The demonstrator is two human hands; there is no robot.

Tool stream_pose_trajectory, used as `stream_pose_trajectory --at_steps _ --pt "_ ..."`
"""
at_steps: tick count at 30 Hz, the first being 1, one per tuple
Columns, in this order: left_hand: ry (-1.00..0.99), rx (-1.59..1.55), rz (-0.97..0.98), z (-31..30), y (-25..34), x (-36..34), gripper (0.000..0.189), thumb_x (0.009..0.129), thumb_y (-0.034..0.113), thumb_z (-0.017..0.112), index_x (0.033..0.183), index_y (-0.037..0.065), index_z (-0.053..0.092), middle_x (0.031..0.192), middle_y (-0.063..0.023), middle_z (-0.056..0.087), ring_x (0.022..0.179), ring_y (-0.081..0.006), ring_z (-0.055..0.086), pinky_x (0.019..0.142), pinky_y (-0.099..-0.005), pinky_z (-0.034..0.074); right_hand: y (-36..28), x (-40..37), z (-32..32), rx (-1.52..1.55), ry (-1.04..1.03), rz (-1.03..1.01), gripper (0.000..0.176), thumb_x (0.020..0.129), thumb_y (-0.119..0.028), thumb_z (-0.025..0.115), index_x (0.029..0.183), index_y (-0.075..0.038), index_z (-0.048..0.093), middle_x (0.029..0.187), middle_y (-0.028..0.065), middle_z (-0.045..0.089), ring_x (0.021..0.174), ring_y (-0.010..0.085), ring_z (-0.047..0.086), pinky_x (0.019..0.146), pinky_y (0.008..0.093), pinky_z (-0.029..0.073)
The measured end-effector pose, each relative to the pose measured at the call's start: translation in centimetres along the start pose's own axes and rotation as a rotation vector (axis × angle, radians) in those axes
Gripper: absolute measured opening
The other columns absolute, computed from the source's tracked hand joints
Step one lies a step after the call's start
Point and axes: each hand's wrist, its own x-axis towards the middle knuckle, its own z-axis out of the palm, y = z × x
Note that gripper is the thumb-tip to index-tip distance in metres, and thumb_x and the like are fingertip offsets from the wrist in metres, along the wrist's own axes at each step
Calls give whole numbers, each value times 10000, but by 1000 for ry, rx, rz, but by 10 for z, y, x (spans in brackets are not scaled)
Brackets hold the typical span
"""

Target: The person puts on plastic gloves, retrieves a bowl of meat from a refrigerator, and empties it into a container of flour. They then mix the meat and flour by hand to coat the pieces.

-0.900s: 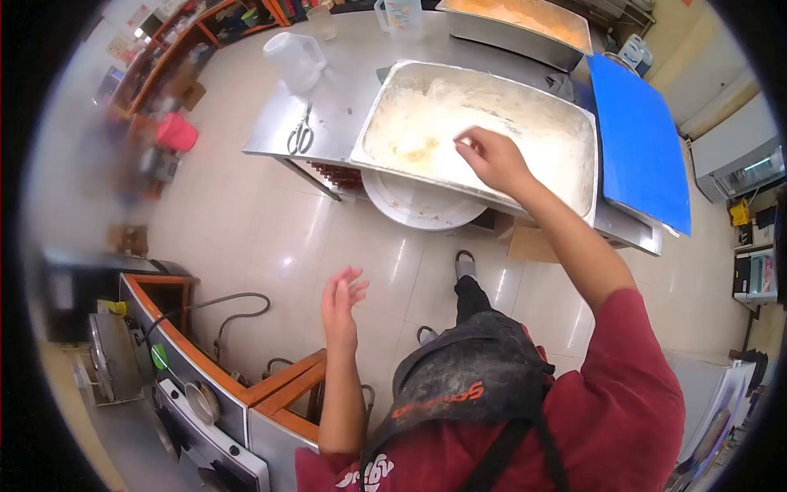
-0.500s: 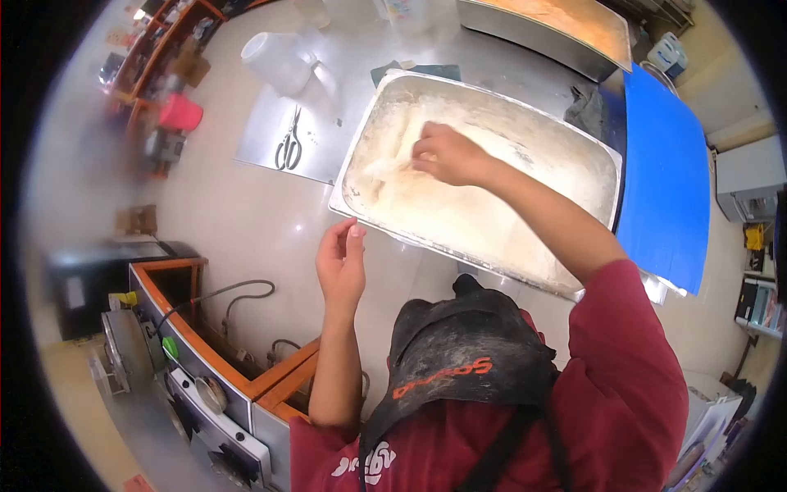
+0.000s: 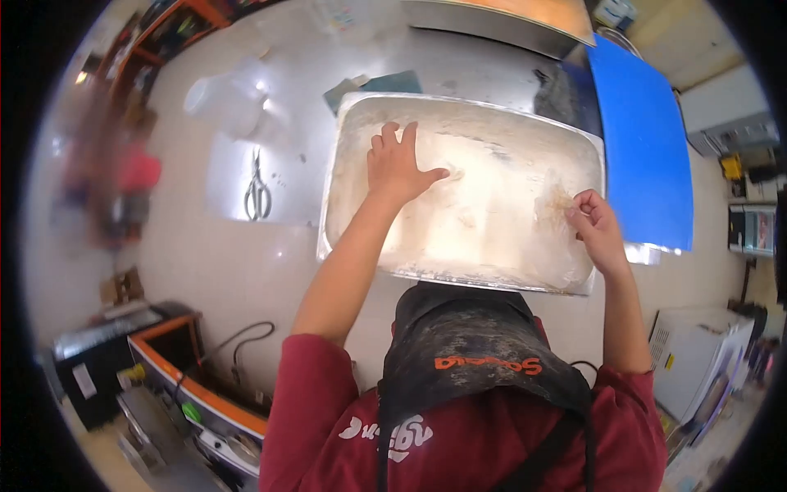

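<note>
A large rectangular metal tray with pale flour-like powder over its bottom lies in front of me. My left hand is over the tray's left part, fingers spread and thumb stretched to the right, holding nothing. At the right end, my right hand pinches a thin, translucent, crumpled film that hangs down into the tray. Dark scissors rest on the metal table to the left.
A whitish translucent jug stands at the back left. Green pads lie behind the tray, near a long metal container. A grey cloth is at the back right, beside a blue board. An orange-edged cabinet is low left.
My left hand has moved from outside the tray's near-left edge to over the powder, fingers spread. My right hand has swung from the tray's left part to its right end, now with the film.
</note>
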Motion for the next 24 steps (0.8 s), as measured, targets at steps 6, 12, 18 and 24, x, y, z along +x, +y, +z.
stream_pose_trajectory --at_steps 6,12,18,24 --pt "-517 251 213 -5 -31 35 257 903 281 684 1046 71 649 1014 -163 680 1027 -325 636 933 -513 424 15 -59 -12 242 263 8 112 953 -125 624 1043 -119 557 887 -55 606 717 22 504 615 200 394" --pt "-228 -352 7 -53 -58 -6 252 966 204 646 809 42 533 618 -23 498 560 -108 493 498 -308 392 74 -172 -91 676 596 -127 287 981 -175 540 1221 -21 513 1172 89 632 1073 176 621 941 329 505" --pt "-176 -476 75 -82 39 -78 221 1002 182 591 848 34 537 781 4 526 765 -87 481 692 -240 393 210 -284 -121 943 1055 31 290 985 -191 543 1248 -70 522 1227 77 613 1145 218 595 1020 373 475" --pt "-435 -769 467 -28 279 -187 140 951 90 582 841 6 566 835 -64 576 812 -165 545 743 -280 432 325 -344 -198 1081 1038 -48 231 959 -145 580 1181 -91 547 1137 52 634 1080 185 611 942 355 506"
